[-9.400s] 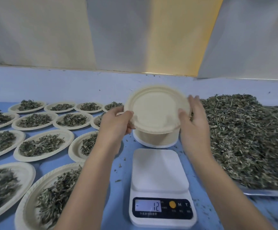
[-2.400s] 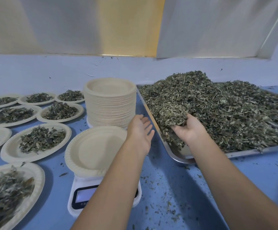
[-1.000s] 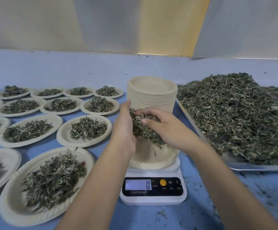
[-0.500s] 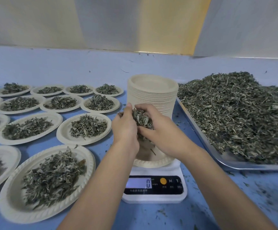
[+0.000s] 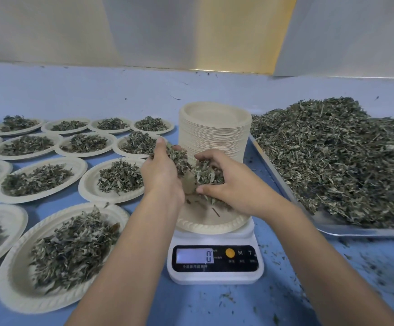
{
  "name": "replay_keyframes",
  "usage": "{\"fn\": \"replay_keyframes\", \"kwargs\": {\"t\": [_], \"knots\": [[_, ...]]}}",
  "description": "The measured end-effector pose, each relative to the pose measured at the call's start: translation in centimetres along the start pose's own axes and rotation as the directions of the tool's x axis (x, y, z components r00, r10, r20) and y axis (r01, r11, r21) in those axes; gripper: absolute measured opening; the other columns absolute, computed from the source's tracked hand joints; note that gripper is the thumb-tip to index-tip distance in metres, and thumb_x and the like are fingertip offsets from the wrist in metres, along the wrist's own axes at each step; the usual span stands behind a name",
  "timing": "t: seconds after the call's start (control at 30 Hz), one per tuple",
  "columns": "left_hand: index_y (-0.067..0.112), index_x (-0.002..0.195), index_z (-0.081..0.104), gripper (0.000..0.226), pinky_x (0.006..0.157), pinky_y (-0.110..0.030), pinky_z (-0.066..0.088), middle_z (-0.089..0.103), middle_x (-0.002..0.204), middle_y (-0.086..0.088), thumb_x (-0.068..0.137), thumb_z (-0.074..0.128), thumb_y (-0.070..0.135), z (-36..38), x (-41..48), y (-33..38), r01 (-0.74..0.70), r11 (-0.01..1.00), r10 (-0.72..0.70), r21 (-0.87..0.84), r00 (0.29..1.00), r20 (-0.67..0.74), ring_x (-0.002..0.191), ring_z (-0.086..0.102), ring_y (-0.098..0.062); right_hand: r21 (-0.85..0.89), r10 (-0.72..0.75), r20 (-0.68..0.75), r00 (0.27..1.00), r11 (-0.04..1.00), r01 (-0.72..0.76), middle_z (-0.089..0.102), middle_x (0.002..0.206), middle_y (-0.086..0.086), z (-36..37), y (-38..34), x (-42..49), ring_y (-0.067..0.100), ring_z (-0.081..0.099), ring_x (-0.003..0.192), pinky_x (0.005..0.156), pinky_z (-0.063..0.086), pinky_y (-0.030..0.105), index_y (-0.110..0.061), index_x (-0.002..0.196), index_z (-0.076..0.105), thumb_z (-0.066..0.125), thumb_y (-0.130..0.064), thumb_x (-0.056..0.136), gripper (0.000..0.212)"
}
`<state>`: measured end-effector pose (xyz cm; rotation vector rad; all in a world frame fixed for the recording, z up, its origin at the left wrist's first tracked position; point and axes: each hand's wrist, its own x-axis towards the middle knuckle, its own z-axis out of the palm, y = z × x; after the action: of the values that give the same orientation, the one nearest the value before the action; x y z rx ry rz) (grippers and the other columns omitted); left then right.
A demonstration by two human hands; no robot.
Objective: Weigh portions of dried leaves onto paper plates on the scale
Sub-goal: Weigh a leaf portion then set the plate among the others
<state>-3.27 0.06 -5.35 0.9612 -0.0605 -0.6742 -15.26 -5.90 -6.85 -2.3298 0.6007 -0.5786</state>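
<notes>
Cupping dried leaves [image 5: 206, 176] above the plate [image 5: 210, 228], your left hand [image 5: 163, 177] and right hand [image 5: 231, 187] each curl fingers round a clump. A few bits lie on that plate, which sits on the scale [image 5: 214, 274] showing 0, in front of the stack of plates [image 5: 214, 132].

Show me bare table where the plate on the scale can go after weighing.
Bare blue table lies in front of the scale, between the nearest filled plate and the crumb-strewn patch below the tray of dried leaves. Left of the scale is crowded: filled plates stand close together, with only narrow gaps.
</notes>
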Motion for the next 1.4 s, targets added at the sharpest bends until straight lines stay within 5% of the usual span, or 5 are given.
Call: {"fn": "replay_keyframes", "kwargs": {"t": [0.13,0.4,0.8,1.03,1.4], "knots": [[0.013,0.077,0.055,0.029,0.041,-0.018,0.047,0.057,0.054,0.001,0.097,0.051,0.033,-0.1,0.3,0.5,-0.021,1.000,0.021,-0.022,1.000,-0.009,0.042,0.055,-0.010,0.045,0.026,0.064,0.998,0.999,-0.029,0.050,0.137,-0.015,0.2,-0.1,0.0,0.003,0.045,0.126,0.103,0.038,0.025,-0.038,0.137,0.043,0.074,-0.041,0.079,0.066],[0.013,0.076,0.056,0.030,0.043,-0.024,0.053,0.062,0.047,0.003,0.098,0.050,0.033,-0.3,0.3,0.9,0.026,0.999,-0.024,-0.043,0.999,0.043,0.038,0.060,-0.011,0.122,0.012,-0.237,0.971,0.992,0.017,0.062,0.107,-0.022,-0.2,-0.2,0.3,-0.007,0.057,0.099,0.081,0.041,0.003,-0.028,0.116,0.062,0.058,-0.024,0.095,0.022],[0.014,0.095,0.057,0.022,0.042,-0.017,0.047,0.064,0.071,0.000,0.101,0.044,0.031,0.2,-0.2,0.4,0.082,0.996,-0.085,0.025,0.979,0.186,0.052,0.062,-0.011,0.340,0.040,-0.338,0.940,0.937,0.082,0.070,0.093,-0.011,0.0,-1.1,0.5,0.007,0.066,0.082,0.083,0.055,0.029,-0.031,0.097,0.067,0.072,-0.023,0.084,0.016],[0.021,0.101,0.059,0.010,0.099,-0.040,0.047,0.064,0.117,-0.007,0.098,0.049,0.022,0.5,-0.9,0.3,0.036,0.998,-0.043,0.050,0.988,0.146,0.112,0.059,-0.023,0.355,-0.001,-0.284,0.959,0.929,0.106,0.070,0.106,-0.006,0.7,-2.4,0.1,0.009,0.067,0.089,0.090,0.054,0.033,-0.030,0.101,0.070,0.075,-0.018,0.081,0.024],[0.011,0.084,0.059,0.022,0.072,-0.026,0.055,0.065,0.082,-0.004,0.099,0.048,0.022,1.0,-0.5,-0.7,0.075,0.997,-0.078,0.022,0.971,0.228,0.073,0.064,-0.014,0.388,0.076,-0.397,0.915,0.917,0.092,0.070,0.084,-0.011,1.3,-2.5,0.4,0.008,0.065,0.075,0.081,0.056,0.029,-0.025,0.083,0.068,0.072,-0.005,0.081,0.021]]}}
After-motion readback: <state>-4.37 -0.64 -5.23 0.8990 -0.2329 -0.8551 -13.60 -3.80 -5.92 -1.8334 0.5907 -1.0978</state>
